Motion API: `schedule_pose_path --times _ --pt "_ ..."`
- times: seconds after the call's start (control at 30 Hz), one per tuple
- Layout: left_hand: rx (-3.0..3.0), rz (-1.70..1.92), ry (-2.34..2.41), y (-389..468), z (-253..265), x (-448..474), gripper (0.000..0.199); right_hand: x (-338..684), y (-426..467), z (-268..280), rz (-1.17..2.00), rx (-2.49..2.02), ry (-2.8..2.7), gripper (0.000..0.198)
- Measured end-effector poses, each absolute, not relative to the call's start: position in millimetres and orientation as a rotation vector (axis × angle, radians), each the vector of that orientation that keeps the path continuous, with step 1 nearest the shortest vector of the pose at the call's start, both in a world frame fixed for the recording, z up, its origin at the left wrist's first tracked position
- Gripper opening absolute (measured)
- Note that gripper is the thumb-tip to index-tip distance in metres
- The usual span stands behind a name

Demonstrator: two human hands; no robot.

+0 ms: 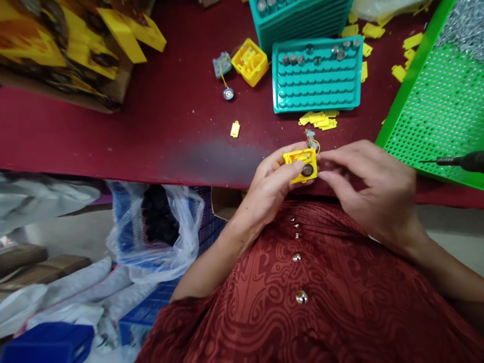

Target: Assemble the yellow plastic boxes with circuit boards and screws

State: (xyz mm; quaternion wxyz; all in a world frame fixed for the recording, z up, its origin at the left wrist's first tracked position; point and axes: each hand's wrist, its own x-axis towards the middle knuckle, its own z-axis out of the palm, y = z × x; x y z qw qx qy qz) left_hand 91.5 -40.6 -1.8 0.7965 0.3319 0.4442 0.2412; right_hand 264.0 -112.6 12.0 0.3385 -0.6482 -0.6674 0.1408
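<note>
My left hand [270,176] grips a small yellow plastic housing [299,157] near the table's front edge, thumb across its open face. A round dark disc [307,170] sits in the housing beside my thumb. A small grey part with thin wires [311,141] hangs out at the housing's far right corner. My right hand [372,186] is at the housing's right side, its index finger and thumb apart with the tips at or very near the edge. Whether they touch it I cannot tell; its other fingers are curled and partly hidden.
A teal tray [317,95] of round metal cells stands beyond my hands, near yellow tabs [319,119]. Left of it lie a yellow box [250,63] and a wired disc [228,94]. A green perforated basket [434,116] and a dark screwdriver [459,161] are at right; a carton [94,101] is far left.
</note>
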Motion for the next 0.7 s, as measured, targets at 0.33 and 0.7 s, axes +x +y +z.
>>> schedule_pose_path --times 0.33,0.7 --pt "0.868 0.561 0.947 -38 -3 95 0.062 269 -118 15 0.272 -1.742 -1.527 0.015" --pt "0.856 0.497 0.815 -33 8 79 0.06 275 -101 -2 0.994 -1.528 -1.059 0.033"
